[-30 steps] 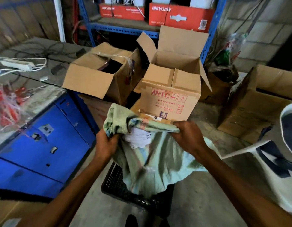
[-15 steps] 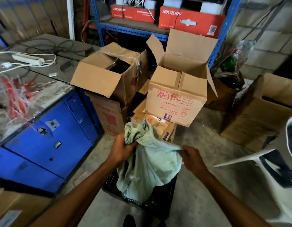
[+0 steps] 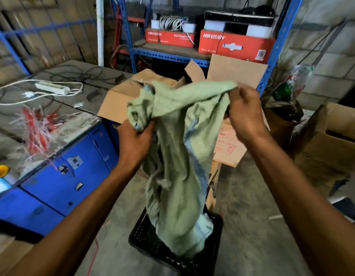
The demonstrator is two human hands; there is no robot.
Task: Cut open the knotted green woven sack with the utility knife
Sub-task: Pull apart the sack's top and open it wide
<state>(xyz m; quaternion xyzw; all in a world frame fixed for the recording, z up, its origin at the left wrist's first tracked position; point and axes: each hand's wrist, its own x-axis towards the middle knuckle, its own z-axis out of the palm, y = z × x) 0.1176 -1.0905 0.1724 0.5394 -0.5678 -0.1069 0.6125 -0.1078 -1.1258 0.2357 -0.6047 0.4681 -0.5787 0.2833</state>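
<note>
The green woven sack hangs limp in front of me, its lower end resting in a black plastic crate on the floor. My left hand grips a bunched, knotted part of the sack's top at the left. My right hand pinches the sack's upper edge at the right and holds it raised, so the top edge is stretched between both hands. No utility knife is in view.
A blue metal cabinet with cables and a power strip on top stands at the left. Open cardboard boxes sit behind the sack, another box at the right. Blue shelving carries red boxes.
Both hands have lifted the sack higher out of the crate. My right hand rose and moved apart from the left, stretching the sack's top edge.
</note>
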